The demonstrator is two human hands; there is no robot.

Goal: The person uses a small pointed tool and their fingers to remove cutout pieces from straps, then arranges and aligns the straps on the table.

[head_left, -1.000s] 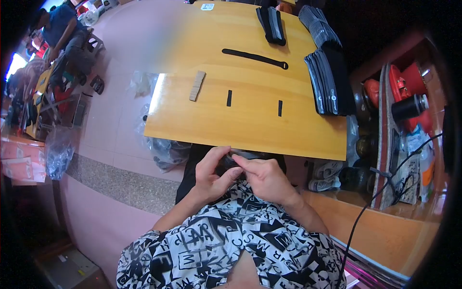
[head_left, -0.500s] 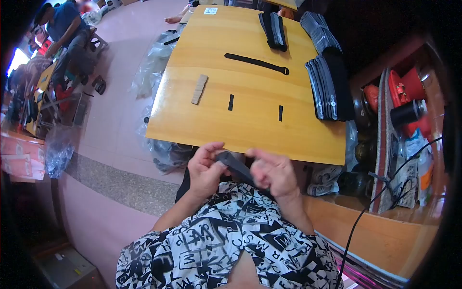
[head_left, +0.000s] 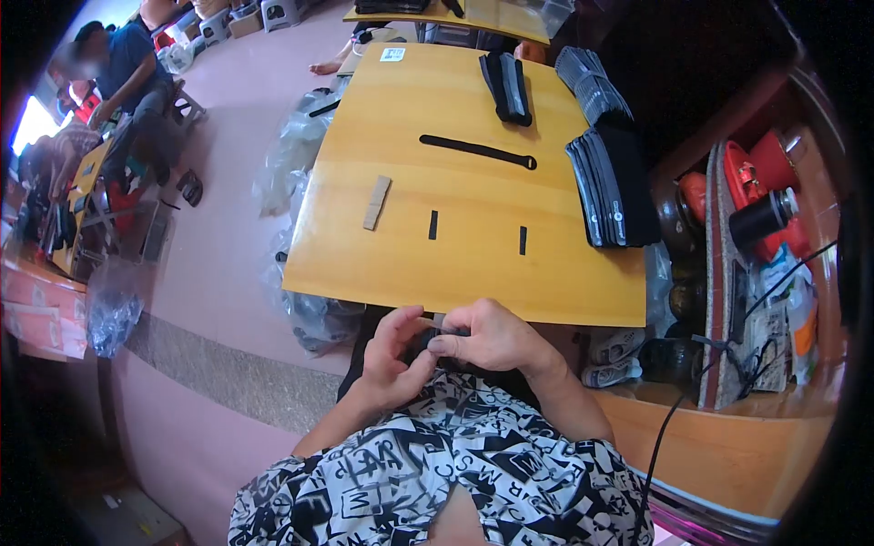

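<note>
Just off the table's near edge, my two hands meet in front of my lap. My left hand (head_left: 393,362) has its fingers curled and its thumb against a dark grey fabric strap (head_left: 422,339). My right hand (head_left: 496,337) is closed on the same strap, thumb pressed on it; most of the strap is hidden by the fingers. On the table ahead lie two short black strips, a left one (head_left: 433,225) and a right one (head_left: 523,240). A long black strap with a ring end (head_left: 478,152) lies beyond them, and a beige segmented strip (head_left: 376,203) lies to the left.
The yellow table (head_left: 346,264) carries folded black and grey straps (head_left: 619,187) at its right edge, a bundle (head_left: 594,86) behind, and another pile (head_left: 506,88). Plastic bags (head_left: 314,314) lie by its left side. A cable (head_left: 674,428) hangs at right. A seated person (head_left: 132,68) is far left.
My right hand has moved left, close against my left hand, and the strap between them is now mostly covered. The view has tilted up slightly, so the table appears lower.
</note>
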